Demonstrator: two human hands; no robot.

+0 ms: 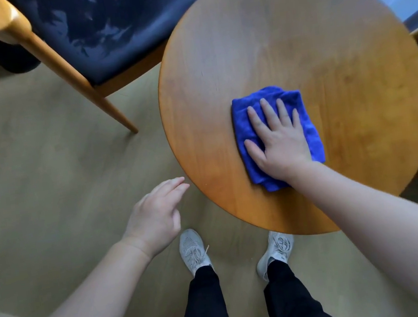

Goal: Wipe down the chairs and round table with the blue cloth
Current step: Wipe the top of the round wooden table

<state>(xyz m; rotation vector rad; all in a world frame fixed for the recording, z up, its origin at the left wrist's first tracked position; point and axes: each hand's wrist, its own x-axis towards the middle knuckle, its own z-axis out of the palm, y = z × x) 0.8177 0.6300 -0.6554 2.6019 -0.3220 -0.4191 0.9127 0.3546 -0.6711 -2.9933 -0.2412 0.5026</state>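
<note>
One blue cloth (pixel 243 112) on one table (pixel 293 40), right hand (pixel 277 140) spread atop, left hand (pixel 156 213) loose.

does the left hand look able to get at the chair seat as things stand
Probably yes: the left hand is open and holds nothing, and only floor lies between it and the chair seat.

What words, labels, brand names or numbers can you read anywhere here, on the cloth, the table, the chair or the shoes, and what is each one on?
None: no readable text shows anywhere.
The blue cloth under the right hand shows no tag or print.
The round table and the chair carry no label or sign.
The shoes show no logo that can be made out.
</note>
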